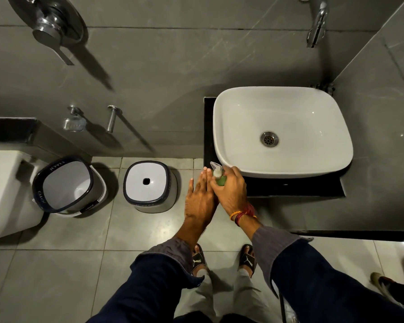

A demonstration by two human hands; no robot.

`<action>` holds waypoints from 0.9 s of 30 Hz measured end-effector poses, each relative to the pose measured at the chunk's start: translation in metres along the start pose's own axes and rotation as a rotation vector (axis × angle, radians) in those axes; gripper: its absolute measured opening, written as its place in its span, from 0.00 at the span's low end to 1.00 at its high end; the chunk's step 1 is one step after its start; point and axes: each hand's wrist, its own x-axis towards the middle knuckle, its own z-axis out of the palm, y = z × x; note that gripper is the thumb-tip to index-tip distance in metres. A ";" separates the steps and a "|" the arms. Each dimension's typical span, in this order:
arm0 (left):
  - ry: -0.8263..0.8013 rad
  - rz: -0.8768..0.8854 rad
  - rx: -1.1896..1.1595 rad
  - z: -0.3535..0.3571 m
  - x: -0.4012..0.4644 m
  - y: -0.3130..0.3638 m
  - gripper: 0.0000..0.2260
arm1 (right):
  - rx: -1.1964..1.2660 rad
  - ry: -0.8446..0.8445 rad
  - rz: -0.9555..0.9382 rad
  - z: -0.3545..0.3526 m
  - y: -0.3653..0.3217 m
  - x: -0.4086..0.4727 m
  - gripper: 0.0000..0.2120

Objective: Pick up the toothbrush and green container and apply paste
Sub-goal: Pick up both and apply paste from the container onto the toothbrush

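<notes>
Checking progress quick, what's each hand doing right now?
Left hand: open, flat, fingers beside the green container, holding nothing.
Right hand: closed around the green container.

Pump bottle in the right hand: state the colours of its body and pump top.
Green body, white pump top; the head view shows it.

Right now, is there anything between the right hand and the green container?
No. The right hand is already wrapped around the green container, with the left hand flat beside it. No toothbrush is visible in this view.
</notes>
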 end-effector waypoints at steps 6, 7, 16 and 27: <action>-0.012 -0.019 0.002 -0.002 0.000 0.002 0.36 | -0.009 -0.006 0.021 0.002 0.001 0.008 0.17; -0.012 -0.022 0.004 -0.002 0.000 0.002 0.35 | -0.030 -0.003 0.042 0.001 0.000 0.010 0.20; -0.018 0.000 0.007 -0.001 -0.002 0.002 0.37 | 0.086 0.035 0.042 0.005 -0.002 0.007 0.18; -0.034 0.011 0.013 -0.002 -0.003 0.001 0.36 | 0.143 0.134 0.118 0.013 -0.005 -0.003 0.21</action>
